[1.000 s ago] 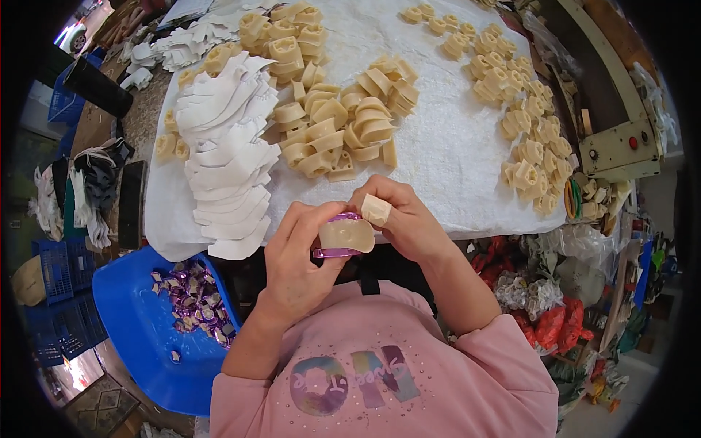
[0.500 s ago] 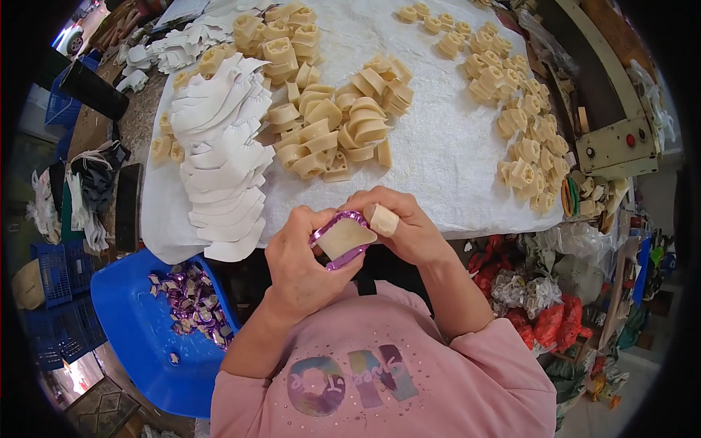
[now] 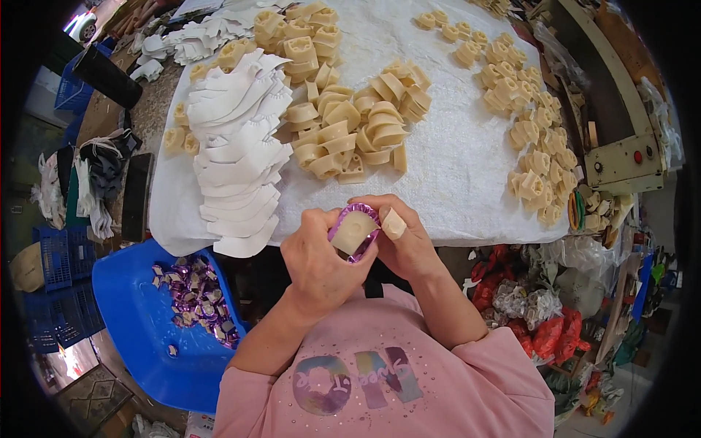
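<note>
Both hands meet in front of my chest, just off the table's near edge. Between them is a beige block shoe heel [image 3: 354, 230] with shiny purple material wrapped round its sides; its pale end faces up. My left hand [image 3: 320, 259] is closed round the heel's left and near side. My right hand [image 3: 410, 248] grips it from the right, with beige tape round the thumb. Beyond them on the table lie bare beige heels [image 3: 336, 135] in a heap. A fanned stack of thin white curved pieces [image 3: 237, 164] lies to the left.
A white woven sheet [image 3: 453, 182] covers the table. More beige heels [image 3: 537, 139] line its right side. A blue basin [image 3: 135, 321] at lower left holds purple-covered heels. At right stand a machine with a red button [image 3: 624, 160] and red plastic bags [image 3: 548, 336].
The heel has been turned in my hands and now stands more upright, its pale end more face-on. My left fingers have shifted round it. The whole view has swung slightly.
</note>
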Action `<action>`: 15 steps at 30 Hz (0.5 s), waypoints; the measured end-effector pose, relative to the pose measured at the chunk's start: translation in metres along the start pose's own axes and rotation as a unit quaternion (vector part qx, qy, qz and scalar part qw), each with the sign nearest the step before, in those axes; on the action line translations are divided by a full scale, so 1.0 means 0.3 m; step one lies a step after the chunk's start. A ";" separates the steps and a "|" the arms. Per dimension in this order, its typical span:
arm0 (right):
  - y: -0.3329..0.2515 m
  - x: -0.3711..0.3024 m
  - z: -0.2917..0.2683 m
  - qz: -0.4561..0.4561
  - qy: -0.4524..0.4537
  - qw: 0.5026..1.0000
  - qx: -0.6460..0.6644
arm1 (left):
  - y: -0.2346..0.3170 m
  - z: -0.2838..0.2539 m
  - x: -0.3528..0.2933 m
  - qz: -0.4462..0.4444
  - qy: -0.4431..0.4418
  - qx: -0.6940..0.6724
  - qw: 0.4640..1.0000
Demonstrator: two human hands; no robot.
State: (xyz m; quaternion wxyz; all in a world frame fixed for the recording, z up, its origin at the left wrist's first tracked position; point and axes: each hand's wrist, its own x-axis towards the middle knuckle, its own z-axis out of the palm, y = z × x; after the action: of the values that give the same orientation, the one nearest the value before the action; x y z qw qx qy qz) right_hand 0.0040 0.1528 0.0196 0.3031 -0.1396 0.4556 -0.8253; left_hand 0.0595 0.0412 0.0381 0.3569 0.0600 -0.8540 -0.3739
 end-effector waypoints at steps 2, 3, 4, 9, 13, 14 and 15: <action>0.005 -0.011 0.008 -0.016 0.006 0.999 0.035 | 0.004 0.003 -0.001 0.009 0.006 0.005 1.000; 0.009 -0.018 0.002 -0.018 0.023 0.999 -0.045 | 0.005 0.006 -0.003 0.017 0.018 0.014 1.000; 0.008 -0.020 0.002 -0.021 0.040 0.991 -0.125 | 0.006 0.008 -0.005 0.025 0.030 0.022 0.999; -0.012 -0.010 0.059 -0.176 0.065 0.870 -0.456 | -0.024 0.016 -0.021 0.028 0.036 0.058 0.997; -0.002 -0.007 0.000 -0.110 0.030 0.937 -0.331 | -0.025 -0.011 -0.014 -0.069 -0.005 -0.034 0.997; -0.010 -0.005 -0.021 -0.085 -0.003 0.962 -0.258 | -0.027 -0.024 -0.012 -0.071 -0.004 -0.033 0.997; -0.024 0.009 -0.037 -0.083 -0.009 0.963 -0.255 | -0.033 -0.039 -0.006 -0.149 -0.039 -0.109 0.982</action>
State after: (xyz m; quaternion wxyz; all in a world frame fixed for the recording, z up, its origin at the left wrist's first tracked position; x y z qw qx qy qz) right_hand -0.0063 0.1613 0.0194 0.1921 -0.2570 0.6353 -0.7024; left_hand 0.0669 0.0280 0.0358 0.2682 0.1326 -0.8028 -0.5158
